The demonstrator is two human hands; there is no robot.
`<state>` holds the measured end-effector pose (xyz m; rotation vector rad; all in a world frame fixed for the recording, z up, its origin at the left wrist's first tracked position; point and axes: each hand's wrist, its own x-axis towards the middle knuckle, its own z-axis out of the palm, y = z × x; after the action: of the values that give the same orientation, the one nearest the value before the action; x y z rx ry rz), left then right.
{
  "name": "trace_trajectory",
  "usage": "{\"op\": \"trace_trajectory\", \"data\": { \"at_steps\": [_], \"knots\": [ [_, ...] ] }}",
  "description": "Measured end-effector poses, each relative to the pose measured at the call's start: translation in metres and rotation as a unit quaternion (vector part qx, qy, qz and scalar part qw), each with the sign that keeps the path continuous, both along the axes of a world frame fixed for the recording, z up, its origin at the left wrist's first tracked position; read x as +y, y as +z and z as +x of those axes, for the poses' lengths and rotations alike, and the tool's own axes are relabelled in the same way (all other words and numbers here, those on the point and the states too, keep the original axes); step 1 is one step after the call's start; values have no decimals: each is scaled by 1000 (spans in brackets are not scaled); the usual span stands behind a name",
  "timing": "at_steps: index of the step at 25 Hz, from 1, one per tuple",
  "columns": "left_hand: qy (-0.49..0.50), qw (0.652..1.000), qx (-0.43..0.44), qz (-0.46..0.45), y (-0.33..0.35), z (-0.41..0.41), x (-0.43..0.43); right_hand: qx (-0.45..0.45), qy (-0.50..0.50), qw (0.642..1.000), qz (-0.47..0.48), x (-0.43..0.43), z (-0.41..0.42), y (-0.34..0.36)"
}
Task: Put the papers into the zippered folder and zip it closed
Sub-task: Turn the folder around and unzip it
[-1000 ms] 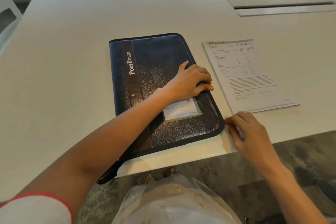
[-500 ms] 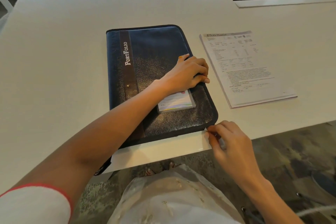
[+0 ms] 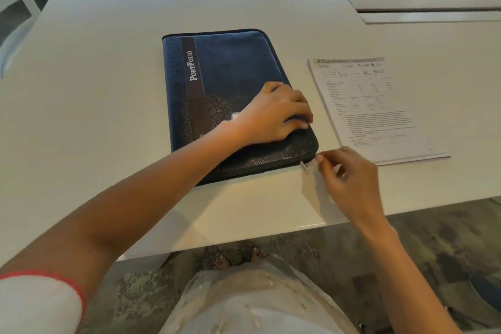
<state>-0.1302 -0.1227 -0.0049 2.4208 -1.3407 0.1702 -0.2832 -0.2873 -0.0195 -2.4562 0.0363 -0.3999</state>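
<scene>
A dark blue zippered folder (image 3: 230, 73) marked "PortFolio" lies shut and flat on the white table (image 3: 108, 95). My left hand (image 3: 276, 114) rests palm-down on its right half, fingers curled over the right edge. At the folder's near right corner my right hand (image 3: 349, 179) pinches a small pale zipper pull (image 3: 307, 165) between thumb and forefinger. A thin stack of printed papers (image 3: 376, 108) lies on the table just right of the folder, outside it.
A long cable slot with a raised flap (image 3: 428, 12) sits in the tabletop at the far right. The table's near edge runs close under my right hand. A white chair (image 3: 13, 22) stands at the far left. My feet and patterned floor show below.
My right hand moved from the table edge near the papers to the folder's near right corner and closed on the zipper pull. My left hand stayed pressed on the folder.
</scene>
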Motion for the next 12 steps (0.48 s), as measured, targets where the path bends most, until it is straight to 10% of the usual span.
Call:
{"op": "trace_trajectory", "data": {
  "at_steps": [12],
  "knots": [
    [11,989,-137,58,-19,-85,11,61,213,975,15,-12,44,-7]
  ]
}}
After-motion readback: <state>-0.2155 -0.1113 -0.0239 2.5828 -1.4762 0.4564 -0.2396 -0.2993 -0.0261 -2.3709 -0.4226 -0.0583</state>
